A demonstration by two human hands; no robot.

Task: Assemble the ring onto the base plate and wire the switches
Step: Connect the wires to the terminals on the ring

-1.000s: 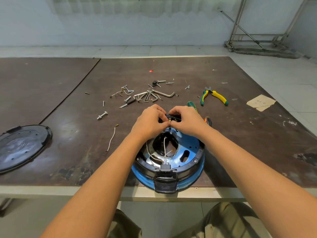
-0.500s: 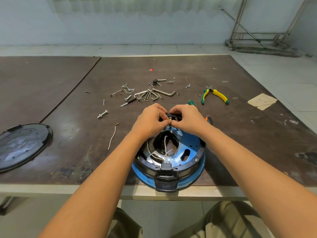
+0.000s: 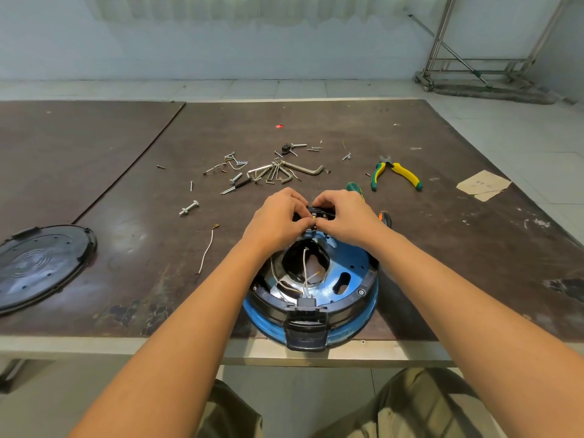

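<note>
A round blue base plate (image 3: 347, 273) sits at the table's front edge with a black ring (image 3: 357, 298) seated around its rim. White wires (image 3: 305, 273) run from a black switch block (image 3: 306, 306) at the near side up toward the far side. My left hand (image 3: 278, 221) and my right hand (image 3: 346, 218) meet over the far switch (image 3: 319, 213), fingers curled, pinching a small brass wire terminal (image 3: 313, 219) between them. Most of the far switch is hidden under my fingers.
Hex keys (image 3: 284, 172), screws and a bolt (image 3: 188, 207) lie scattered beyond my hands. Green-yellow pliers (image 3: 395, 172) and a screwdriver (image 3: 355, 189) lie to the right. A loose white wire (image 3: 207, 251) and a black round cover (image 3: 34, 263) are to the left. Paper scrap (image 3: 482, 184) far right.
Both hands stay on the far switch with only slight finger shifts. The base plate has not moved.
</note>
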